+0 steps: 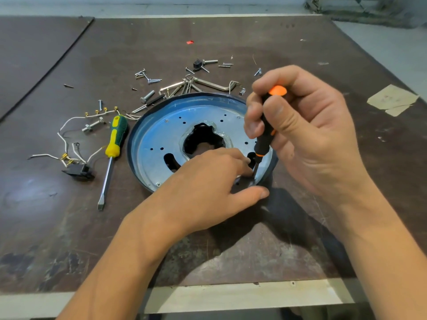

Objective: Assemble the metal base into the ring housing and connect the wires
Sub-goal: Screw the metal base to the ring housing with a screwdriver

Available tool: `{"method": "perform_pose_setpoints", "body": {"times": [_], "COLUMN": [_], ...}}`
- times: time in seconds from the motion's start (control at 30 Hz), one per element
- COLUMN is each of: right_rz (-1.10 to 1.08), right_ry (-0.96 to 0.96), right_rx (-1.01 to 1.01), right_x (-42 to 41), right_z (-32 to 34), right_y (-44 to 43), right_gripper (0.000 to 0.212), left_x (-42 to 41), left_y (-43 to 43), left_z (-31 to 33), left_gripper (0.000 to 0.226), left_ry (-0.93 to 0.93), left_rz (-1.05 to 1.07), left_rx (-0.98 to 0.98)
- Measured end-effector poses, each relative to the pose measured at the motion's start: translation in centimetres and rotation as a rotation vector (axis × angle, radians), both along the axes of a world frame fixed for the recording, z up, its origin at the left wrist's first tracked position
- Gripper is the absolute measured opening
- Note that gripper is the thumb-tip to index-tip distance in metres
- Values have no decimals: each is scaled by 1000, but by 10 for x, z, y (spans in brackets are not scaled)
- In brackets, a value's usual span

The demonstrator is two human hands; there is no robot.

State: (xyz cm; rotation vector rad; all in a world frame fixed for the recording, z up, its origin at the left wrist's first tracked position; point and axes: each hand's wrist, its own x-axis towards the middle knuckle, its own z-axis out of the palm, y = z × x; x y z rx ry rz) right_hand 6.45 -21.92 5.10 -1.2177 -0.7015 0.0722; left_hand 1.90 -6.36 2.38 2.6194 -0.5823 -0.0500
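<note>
Surface (254, 38): dark brown board, worn and scuffed, with a pale strip along its near edge.
Ring housing (203, 95): round dark-blue shallow ring, lying flat at mid-surface.
Metal base (159, 135): shiny silver disc with a jagged central opening, curved slots and small holes; seated inside the ring housing, with one screw head showing at its near-left edge.
Right hand (307, 135): fingers curled round the handle of a black screwdriver with orange cap and collar (262, 146); the tool stands nearly upright, its tip down on the near-right part of the base.
Left hand (208, 188): lies across the near part of the base; fingers (245, 162) bent in beside the screwdriver shaft, thumb stretched along the near rim. Whether the fingers pinch anything cannot be told.
Green-and-yellow flat-blade screwdriver (114, 139): lies just left of the housing, blade toward the near edge.
White wires with brass terminals (46, 155): loose on the left, running to a small black switch block (78, 170); apart from the housing.
Loose silver screws (147, 77): scattered behind the housing.
Silver bolt (147, 96): just behind the rim.
Bent hex keys (212, 85): heaped behind the housing.
Small black part (197, 64): farther back among the screws.
Red scrap (190, 42): far centre.
Tan tape patch (392, 99): right side.
</note>
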Motion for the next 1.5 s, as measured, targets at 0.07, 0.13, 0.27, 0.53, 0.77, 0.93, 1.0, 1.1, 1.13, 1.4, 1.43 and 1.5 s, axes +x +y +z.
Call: {"method": "perform_pose_setpoints", "body": {"times": [0.07, 0.13, 0.27, 0.53, 0.77, 0.93, 1.0, 1.1, 1.13, 1.4, 1.43, 1.5], "right_rz": [-15, -33, -80, 14, -14, -81, -107, -149, -168, -195, -184, -153], "right_ry": [-6, -6, -22, 113, 72, 80, 91, 77, 65, 36, 33, 39], "right_rx": [6, 12, -10, 21, 34, 69, 86, 105, 110, 115, 100, 67], "right_x": [0, 0, 1, 1, -4, -2, 1, 3, 3, 2, 1, 1], "right_z": [0, -1, -1, -2, -1, -3, -4, -4, -5, -9, -8, -7], "right_y": [1, 1, 1, -2, 1, 1, -2, -3, -3, 1, 2, 3], "right_gripper": [20, 20, 10, 35, 21, 17, 14, 15, 18, 28, 29, 28], "left_x": [0, 0, 0, 1, 0, 1, 1, 1, 1, 1, 1, 1], "left_y": [0, 0, -1, 0, 0, 0, 0, -1, -1, -1, -1, -1], "left_z": [0, 0, 0, -1, -1, 0, -1, -1, -1, 0, 0, 0], "left_gripper": [52, 54, 54, 54, 54, 51, 51, 52, 52, 51, 52, 54], "left_ry": [4, 7, 10, 19, 19, 29, 34, 33, 32, 38, 38, 35], "left_rz": [6, 9, 10, 22, 34, 27, 29, 42, 45, 50, 52, 55], "left_rx": [-4, -10, -19, -45, -51, -37, -41, -47, -49, -43, -41, -39]}}
